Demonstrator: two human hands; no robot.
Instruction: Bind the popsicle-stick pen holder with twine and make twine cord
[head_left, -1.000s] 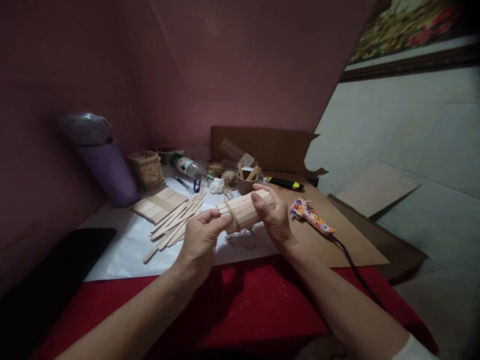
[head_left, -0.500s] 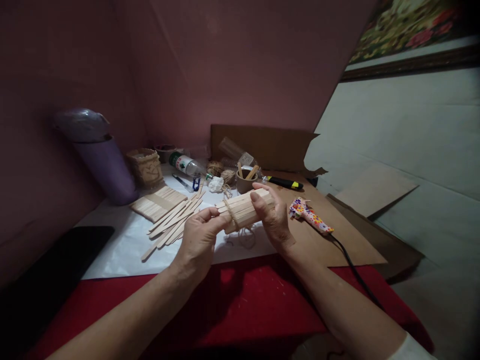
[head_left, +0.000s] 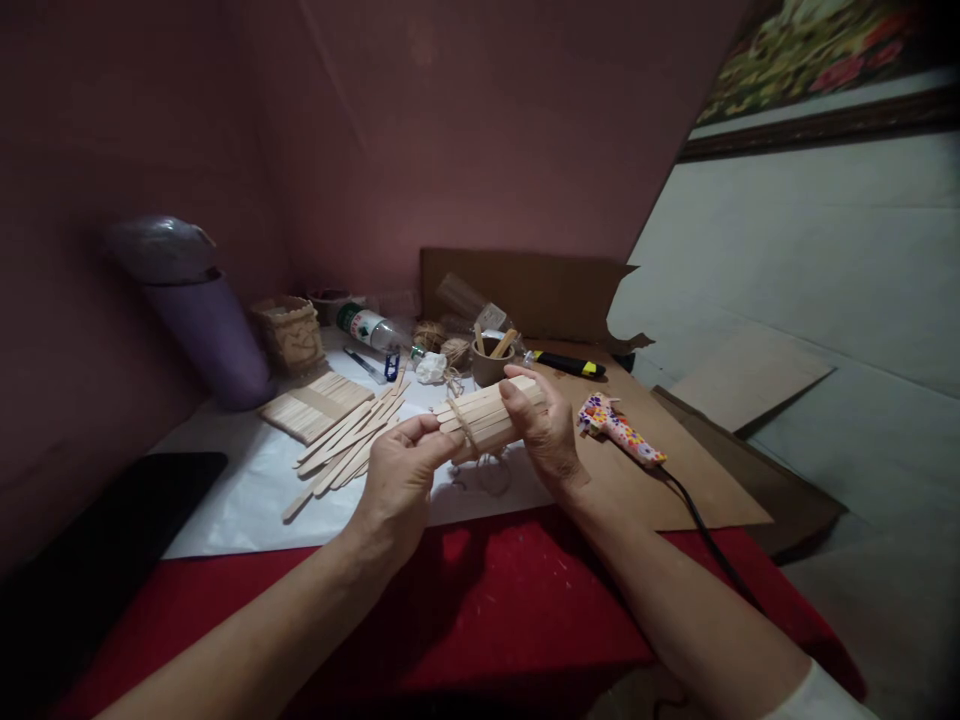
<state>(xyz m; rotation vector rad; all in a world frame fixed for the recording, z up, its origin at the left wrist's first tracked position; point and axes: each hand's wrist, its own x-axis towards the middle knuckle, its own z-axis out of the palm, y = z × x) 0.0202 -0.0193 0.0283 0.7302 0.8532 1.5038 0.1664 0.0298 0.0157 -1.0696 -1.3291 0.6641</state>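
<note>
Between my hands, above the table, is a tube-like bundle of wooden craft sticks (head_left: 491, 418) set side by side, with twine (head_left: 463, 425) wrapped around it near its left end. My right hand (head_left: 549, 432) grips the right end, thumb on the near side and fingers behind. At the left end, my left hand (head_left: 405, 468) pinches by the twine, thumb against the forefinger; whether it holds the twine or a stick edge is hidden. Loose twine (head_left: 495, 470) hangs or lies below the bundle. Loose craft sticks (head_left: 345, 445) lie left of my left hand.
A banded pack of sticks (head_left: 316, 405), a plastic bottle (head_left: 375, 328), twine balls (head_left: 455, 352) and a cup with sticks (head_left: 491, 365) stand behind. A flowered glue gun (head_left: 621, 430) with a black cord and a utility knife (head_left: 568, 364) lie at right. A purple container (head_left: 210, 335) stands left.
Both hands keep their grip on the bundle in nearly the same place. The twine band looks slightly shifted; otherwise little differs.
</note>
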